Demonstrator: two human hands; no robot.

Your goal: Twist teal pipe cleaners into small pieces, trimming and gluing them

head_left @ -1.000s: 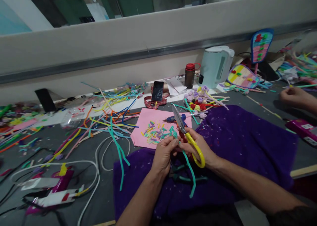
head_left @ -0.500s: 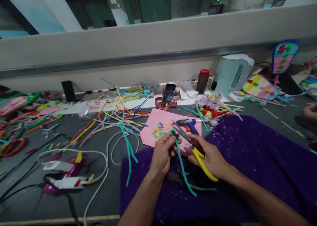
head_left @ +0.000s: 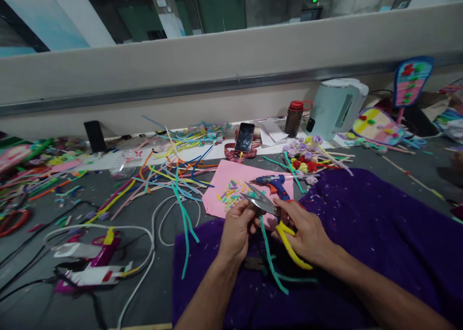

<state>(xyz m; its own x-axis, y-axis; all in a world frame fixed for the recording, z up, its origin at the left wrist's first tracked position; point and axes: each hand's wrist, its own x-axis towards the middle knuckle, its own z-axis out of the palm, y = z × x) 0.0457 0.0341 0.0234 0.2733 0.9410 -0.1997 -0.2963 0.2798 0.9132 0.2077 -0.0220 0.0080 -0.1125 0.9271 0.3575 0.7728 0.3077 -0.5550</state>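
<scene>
My right hand [head_left: 306, 233] grips yellow-handled scissors [head_left: 267, 209], blades pointing left over the fingers of my left hand [head_left: 237, 231]. My left hand pinches the top of a teal pipe cleaner [head_left: 269, 257] that hangs down and trails across a purple fuzzy cloth [head_left: 361, 224]. Just beyond the hands lies a pink sheet [head_left: 226, 185] covered with several short coloured pipe-cleaner cuttings. A blue glue gun [head_left: 273, 181] rests on the sheet's right side.
Loose pipe cleaners [head_left: 173, 173] sprawl to the left, with white cables [head_left: 152, 233] and a pink device [head_left: 94, 262]. At the back stand a phone [head_left: 244, 137], a red-capped bottle [head_left: 293, 117], a white kettle [head_left: 336, 105] and small pipe-cleaner flowers [head_left: 307, 156]. Decorated fans [head_left: 376, 125] lie far right.
The scissors have tipped from pointing up and away to lying nearly level, blades toward my left hand. The view has swung left, so another person's hand at the right edge is out of view.
</scene>
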